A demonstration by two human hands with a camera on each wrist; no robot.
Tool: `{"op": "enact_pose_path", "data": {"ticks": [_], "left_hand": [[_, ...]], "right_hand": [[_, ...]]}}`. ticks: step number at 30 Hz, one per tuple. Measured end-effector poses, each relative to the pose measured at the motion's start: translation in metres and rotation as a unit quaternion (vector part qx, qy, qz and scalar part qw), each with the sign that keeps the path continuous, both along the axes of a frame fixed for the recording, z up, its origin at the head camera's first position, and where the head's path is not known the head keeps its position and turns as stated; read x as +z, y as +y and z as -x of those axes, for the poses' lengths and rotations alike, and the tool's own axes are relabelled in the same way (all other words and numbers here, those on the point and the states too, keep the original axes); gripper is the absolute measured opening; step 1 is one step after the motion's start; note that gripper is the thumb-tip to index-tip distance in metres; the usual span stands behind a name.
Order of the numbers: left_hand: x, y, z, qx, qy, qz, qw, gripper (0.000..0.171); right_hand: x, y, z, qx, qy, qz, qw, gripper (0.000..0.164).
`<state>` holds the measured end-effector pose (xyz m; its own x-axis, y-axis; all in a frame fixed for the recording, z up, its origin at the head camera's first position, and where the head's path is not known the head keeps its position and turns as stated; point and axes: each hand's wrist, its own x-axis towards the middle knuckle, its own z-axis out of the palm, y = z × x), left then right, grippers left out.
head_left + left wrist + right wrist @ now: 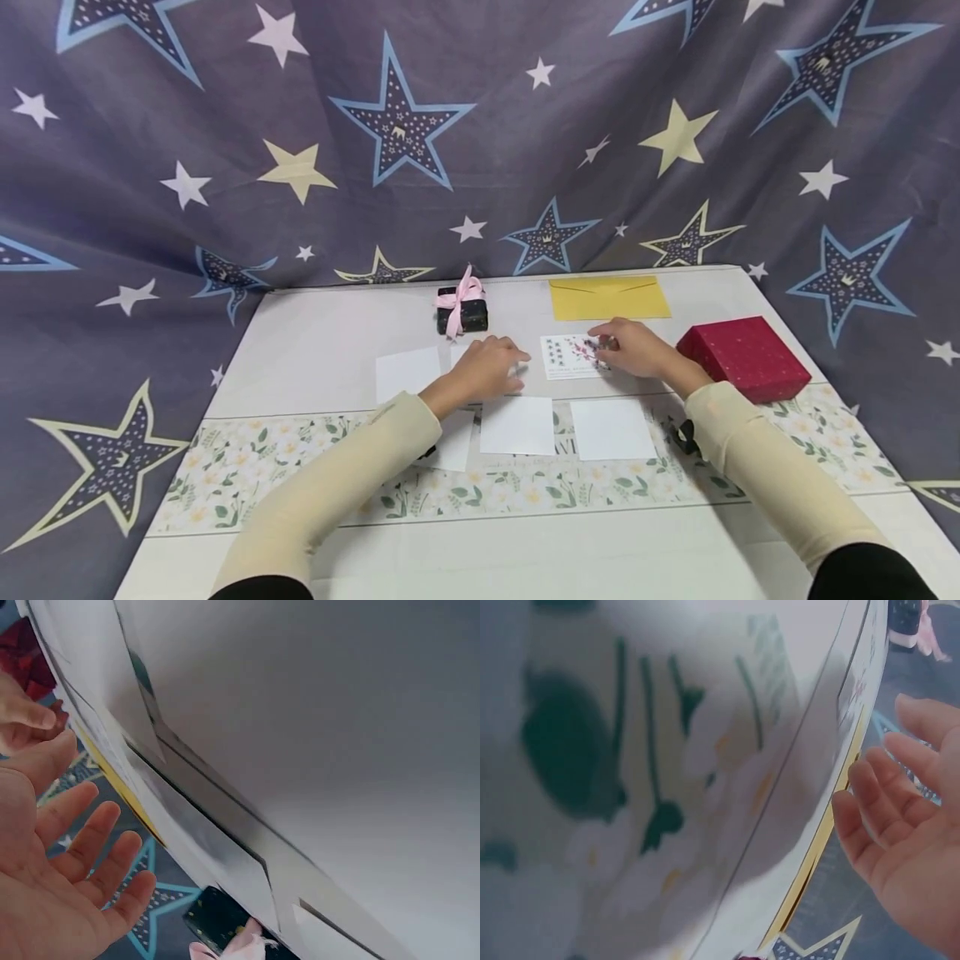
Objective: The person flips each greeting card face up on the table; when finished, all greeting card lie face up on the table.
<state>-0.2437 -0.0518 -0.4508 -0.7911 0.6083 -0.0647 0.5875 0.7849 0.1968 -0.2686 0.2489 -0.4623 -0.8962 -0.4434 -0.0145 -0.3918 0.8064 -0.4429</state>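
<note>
A white printed card [562,360] with dark characters and pink blossoms lies on the table, my right hand [633,348] at its right edge. That hand's thumb and fingers overlap the card in the head view; in the right wrist view the fingers are loosely bent with nothing between them. My left hand [486,367] hovers left of the printed card, fingers apart and relaxed, as the left wrist view also shows. It partly hides a blank white card [457,355]. More blank cards lie around: one at the back left [405,375] and several in front, including a middle card [517,425].
A small black box [474,317] tied with pink ribbon stands at the back, a yellow envelope [610,298] to its right. The red box [742,358] sits beside my right forearm. A star-patterned curtain [465,225] hangs behind the table; a floral strip [270,450] crosses it.
</note>
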Motion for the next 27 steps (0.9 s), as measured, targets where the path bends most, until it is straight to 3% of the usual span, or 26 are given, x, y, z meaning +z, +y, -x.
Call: {"op": "enact_pose_path", "data": {"ticks": [7,16,27], "left_hand": [[0.000,0.006,-0.023,-0.031,-0.003,-0.006,0.9995,0.050],[0.007,0.034,-0.057,-0.086,-0.005,0.003,0.9963,0.051],[-0.002,0.053,-0.074,-0.105,0.012,0.039,0.9936,0.048]], "right_hand": [[0.004,-0.016,-0.016,0.028,-0.004,-0.003,1.000,0.039],[0.006,-0.015,-0.039,0.045,-0.007,0.003,0.999,0.043],[0.010,0.006,-0.066,0.043,-0.009,0.002,0.999,0.041]]}}
